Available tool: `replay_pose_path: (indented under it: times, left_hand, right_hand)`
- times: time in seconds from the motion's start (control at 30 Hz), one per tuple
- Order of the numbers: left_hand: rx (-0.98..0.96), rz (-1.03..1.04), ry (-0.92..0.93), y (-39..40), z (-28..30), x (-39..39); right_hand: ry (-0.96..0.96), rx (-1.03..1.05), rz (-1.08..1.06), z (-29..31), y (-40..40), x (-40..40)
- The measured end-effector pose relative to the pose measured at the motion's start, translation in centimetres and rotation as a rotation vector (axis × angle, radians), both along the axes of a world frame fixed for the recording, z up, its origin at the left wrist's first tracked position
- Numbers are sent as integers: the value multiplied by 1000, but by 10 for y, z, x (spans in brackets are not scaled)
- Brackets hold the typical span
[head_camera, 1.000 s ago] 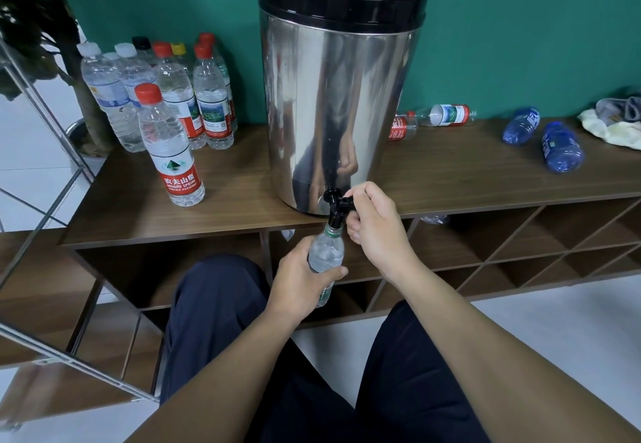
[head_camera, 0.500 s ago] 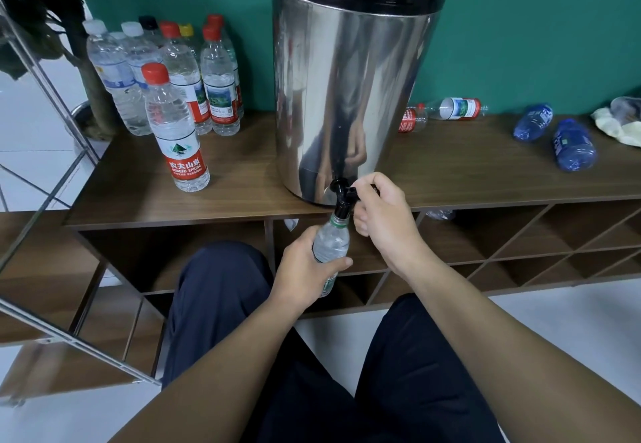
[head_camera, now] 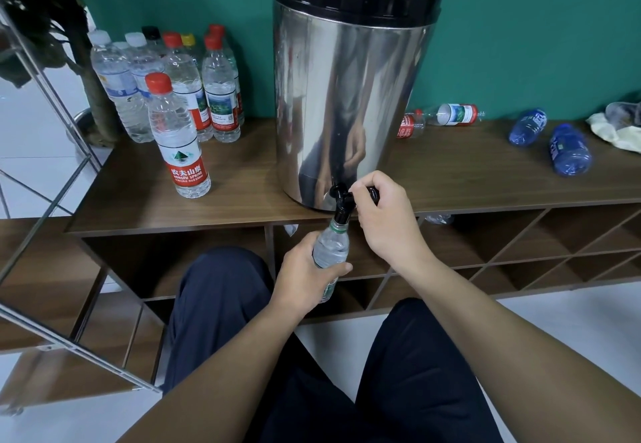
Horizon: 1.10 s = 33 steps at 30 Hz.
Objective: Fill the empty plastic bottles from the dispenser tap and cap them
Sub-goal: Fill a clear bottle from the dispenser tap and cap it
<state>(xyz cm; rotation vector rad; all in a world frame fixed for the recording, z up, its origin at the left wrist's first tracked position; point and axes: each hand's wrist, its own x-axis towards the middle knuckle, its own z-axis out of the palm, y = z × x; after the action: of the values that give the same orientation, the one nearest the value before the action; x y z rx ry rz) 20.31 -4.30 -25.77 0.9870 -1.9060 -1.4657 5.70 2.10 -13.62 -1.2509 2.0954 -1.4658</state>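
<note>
Right under the tap (head_camera: 341, 201) of the big steel dispenser (head_camera: 350, 95) is where my bottle (head_camera: 331, 248) sits, mouth pushed up against the black spout, uncapped, tilted just a bit. My left hand (head_camera: 305, 279) is wrapped around the bottle's body, thumb across the front, holding it out past the front edge of the wooden surface (head_camera: 242, 199). My right hand (head_camera: 385, 217) is curled around the black tap lever, fingers closed over it from the right side. Can't really tell how full the bottle is from here, the plastic is clear and my fingers cover most of it.

The dispenser stands on the surface right at the front edge, black lid on top, with my hands reflected in the steel. Off to the left there's a bunch of capped bottles (head_camera: 194, 95) standing upright against the green wall, mostly red caps, a couple white, one yellow, one black. One red-capped bottle (head_camera: 178, 140) stands on its own in front of that bunch, nearer to me.

On the right, behind the dispenser, two clear bottles (head_camera: 440, 118) lie on their sides near the wall. Further right are two blue bottles (head_camera: 551, 140), also lying down, and a pale cloth (head_camera: 614, 132) at the far edge. Open cubbies run under the surface, and my knees in dark trousers are below all that.
</note>
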Motion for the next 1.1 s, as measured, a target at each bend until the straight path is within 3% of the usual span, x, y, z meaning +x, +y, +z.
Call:
replay_pose_path:
  times: [0.27,0.4,0.57,0.73,0.97,1.1]
  left_hand:
    - [5,3,-18,0,0,-1]
    - [10,1,-21,-2,-4,-1]
    - [10,5,-13,-2,-5,-4]
    - [17,-20,-64,-1,-7,-6]
    - [17,-52,-84,2,-8,-12]
    - [28,-46,-70,3,-11,-16]
  right_hand:
    - [434,53,116,21,0,11]
    - [305,41,120,24,1,11]
    - [-13,-90,120,20,19,-2]
    - [-66,-33,-58,-16,23,-37]
    - [139,255,-203,-52,31,-86]
    - [343,266,-182,-56,21,-99]
